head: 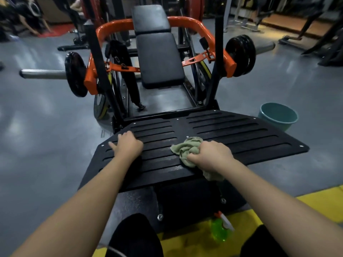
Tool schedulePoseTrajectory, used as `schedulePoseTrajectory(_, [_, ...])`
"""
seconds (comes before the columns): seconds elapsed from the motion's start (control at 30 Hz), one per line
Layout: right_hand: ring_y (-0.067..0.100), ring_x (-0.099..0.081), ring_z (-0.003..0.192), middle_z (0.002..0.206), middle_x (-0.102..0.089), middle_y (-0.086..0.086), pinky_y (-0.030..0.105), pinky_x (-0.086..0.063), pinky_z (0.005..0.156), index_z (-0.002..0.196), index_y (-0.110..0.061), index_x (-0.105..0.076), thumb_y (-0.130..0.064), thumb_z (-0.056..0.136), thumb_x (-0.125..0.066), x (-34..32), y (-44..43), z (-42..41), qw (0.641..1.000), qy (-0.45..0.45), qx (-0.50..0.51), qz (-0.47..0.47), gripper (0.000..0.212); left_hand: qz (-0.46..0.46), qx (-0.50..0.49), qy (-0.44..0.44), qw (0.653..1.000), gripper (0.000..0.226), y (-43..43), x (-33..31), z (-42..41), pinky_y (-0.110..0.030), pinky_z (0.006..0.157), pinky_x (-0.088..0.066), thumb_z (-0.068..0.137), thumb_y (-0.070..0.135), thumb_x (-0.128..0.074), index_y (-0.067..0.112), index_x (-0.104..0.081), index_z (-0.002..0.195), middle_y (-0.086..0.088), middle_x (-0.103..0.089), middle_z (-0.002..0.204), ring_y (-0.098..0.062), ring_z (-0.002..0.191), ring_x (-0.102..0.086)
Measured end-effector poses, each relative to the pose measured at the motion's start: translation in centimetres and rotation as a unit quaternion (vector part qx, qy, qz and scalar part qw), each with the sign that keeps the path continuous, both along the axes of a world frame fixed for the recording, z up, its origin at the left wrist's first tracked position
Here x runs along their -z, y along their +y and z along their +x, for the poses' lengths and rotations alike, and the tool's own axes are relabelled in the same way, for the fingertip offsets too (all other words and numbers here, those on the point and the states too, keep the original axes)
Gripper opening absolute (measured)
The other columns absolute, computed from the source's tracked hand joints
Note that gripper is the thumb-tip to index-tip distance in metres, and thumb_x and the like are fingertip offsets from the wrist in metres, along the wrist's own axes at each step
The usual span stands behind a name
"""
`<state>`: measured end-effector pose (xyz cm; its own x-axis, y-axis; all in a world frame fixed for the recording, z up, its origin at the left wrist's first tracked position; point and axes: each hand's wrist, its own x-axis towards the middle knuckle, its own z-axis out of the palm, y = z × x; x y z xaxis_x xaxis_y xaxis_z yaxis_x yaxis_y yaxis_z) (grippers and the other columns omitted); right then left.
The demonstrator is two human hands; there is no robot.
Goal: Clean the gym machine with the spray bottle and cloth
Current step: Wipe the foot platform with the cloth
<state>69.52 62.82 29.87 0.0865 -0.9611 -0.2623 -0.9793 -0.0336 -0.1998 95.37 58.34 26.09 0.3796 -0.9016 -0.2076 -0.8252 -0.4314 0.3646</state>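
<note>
Now wiping: cloth on the footplate, bottle set aside

Wiping looks to be the step in hand. The right hand (211, 156) grips a bunched green cloth (187, 151), fingers curled round it. It presses the cloth on the ribbed black footplate (241, 134) of the gym machine (187, 21), a little right of the plate's middle and close to its near edge. A tail of the cloth hangs over that edge. The left hand (127, 144) holds nothing; it rests palm down toward the plate's left corner, seemingly as a brace. The spray bottle (220, 229) stands untouched on the yellow floor strip (315, 201) below the near edge, beside the person's right knee.

The next move probably calls for strokes along the ribs toward the right corner, where the plate lies bare with room to sweep. The left part cannot be reached until the bracing hand lifts. At the far edge the plate meets the machine's black uprights, so strokes there have less room. A teal bucket (278, 115) sits on the floor past the far right corner, apart from the plate. Whether the seat pad (159, 58) has been wiped cannot be told.
</note>
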Motion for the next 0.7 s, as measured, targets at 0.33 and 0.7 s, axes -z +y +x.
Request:
schedulePoseTrajectory(0.33, [0.029, -0.059, 0.122, 0.131, -0.064, 0.005, 0.034, -0.041, 0.084, 0.126, -0.021, -0.066, -0.047, 0.099, -0.041, 4.6, -14.3, 7.3, 0.999, -0.006, 0.048, -0.012, 0.045, 0.024, 0.011, -0.065, 0.997, 0.06, 1.2, 3.8, 4.4, -0.054, 0.125, -0.009, 0.107, 0.04, -0.022, 0.004, -0.033, 0.154, -0.016, -0.027, 0.164, -0.031, 0.154, -0.016])
schedulePoseTrajectory(0.7, [0.026, -0.057, 0.121, 0.126, -0.062, 0.001, 0.037, -0.045, 0.084, 0.122, -0.027, -0.063, -0.031, 0.094, -0.054, 7.4, -24.5, 9.9, 0.997, 0.079, -0.004, -0.024, 0.029, 0.026, 0.022, -0.069, 0.997, 0.062, 0.2, 5.1, 5.1, -0.048, 0.128, 0.002, 0.108, 0.039, -0.015, 0.007, -0.011, 0.161, -0.006, -0.004, 0.172, -0.018, 0.158, 0.004])
